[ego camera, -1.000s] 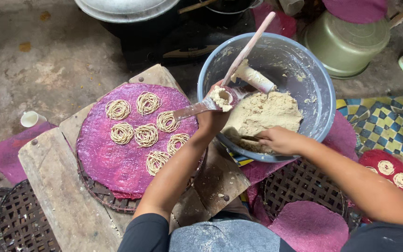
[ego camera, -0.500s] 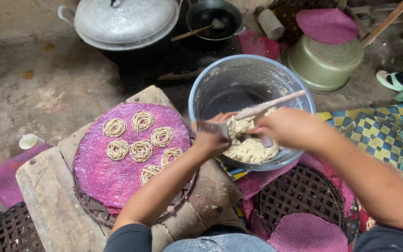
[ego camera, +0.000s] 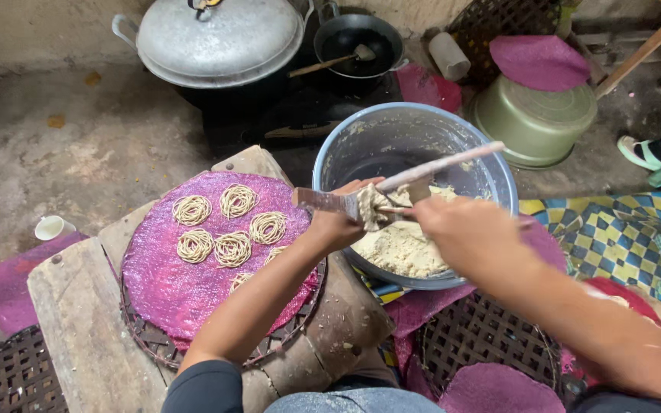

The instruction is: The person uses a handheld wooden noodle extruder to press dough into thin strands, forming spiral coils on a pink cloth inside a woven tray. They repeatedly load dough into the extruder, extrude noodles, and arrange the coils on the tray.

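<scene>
The left hand is closed around a wooden noodle press, a flat-handled tool whose long pale lever sticks up and to the right over the rim of the grey metal basin. The right hand is bunched against the dough-smeared middle of the press, fingers curled in on it; whether it holds a lump of dough there or only grips the tool cannot be told. Both hands meet above the near left part of the basin, and a mound of pale dough lies in the basin just beneath them. To the left of the basin a round purple cloth covers a woven bamboo tray, which rests on a rough wooden block. Several coiled noodle nests sit apart from one another on the upper part of the cloth, and the left forearm crosses over its right edge, hiding at least one nest in part. Beyond the block, a large lidded aluminium pot stands beside a small black wok with a ladle in it. To the right of the basin is an upturned greenish metal pot with another purple cloth on top.
</scene>
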The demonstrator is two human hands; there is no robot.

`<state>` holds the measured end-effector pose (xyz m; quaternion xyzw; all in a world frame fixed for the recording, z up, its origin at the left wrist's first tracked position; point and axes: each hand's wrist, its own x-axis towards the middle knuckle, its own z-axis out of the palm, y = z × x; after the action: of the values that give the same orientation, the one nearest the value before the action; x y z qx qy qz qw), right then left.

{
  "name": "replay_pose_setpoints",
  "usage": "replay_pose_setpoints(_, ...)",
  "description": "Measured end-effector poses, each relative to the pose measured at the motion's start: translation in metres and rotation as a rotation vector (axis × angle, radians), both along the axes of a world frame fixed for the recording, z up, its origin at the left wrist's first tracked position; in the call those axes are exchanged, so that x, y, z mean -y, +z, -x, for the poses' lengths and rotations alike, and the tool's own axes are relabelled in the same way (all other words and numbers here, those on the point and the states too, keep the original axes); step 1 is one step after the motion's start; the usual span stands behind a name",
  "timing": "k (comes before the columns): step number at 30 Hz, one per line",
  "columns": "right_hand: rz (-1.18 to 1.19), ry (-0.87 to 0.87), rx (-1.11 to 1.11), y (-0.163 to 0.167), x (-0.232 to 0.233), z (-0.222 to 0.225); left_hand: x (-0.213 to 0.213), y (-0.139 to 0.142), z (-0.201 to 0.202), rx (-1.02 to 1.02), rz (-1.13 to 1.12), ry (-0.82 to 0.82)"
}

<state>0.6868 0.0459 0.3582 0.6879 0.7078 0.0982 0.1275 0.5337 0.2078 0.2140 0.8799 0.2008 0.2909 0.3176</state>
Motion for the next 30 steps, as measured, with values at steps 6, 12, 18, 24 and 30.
replay_pose_setpoints(6, -0.2, -0.038, -0.271, -0.058, 0.022, -0.021, -0.016, -0.011, -0.001, -0.185, -0.008, 0.138)
replay_pose_setpoints(12, -0.258, -0.544, -0.906, -0.12, 0.018, -0.034, -0.019, -0.01, -0.016, -0.008, -0.079, 0.323)
replay_pose_setpoints(18, -0.413, -0.456, -1.408, -0.211, 0.004, 0.0, -0.023, -0.004, -0.039, -0.244, -0.184, 0.481)
replay_pose_setpoints(24, -0.122, -0.397, -1.347, -0.149, 0.014, -0.048, -0.042, -0.008, -0.012, -0.159, -0.312, 0.404)
replay_pose_setpoints(30, 0.256, -0.308, -0.675, -0.055, -0.027, -0.058, -0.004, -0.01, -0.014, -0.005, -0.484, 0.189)
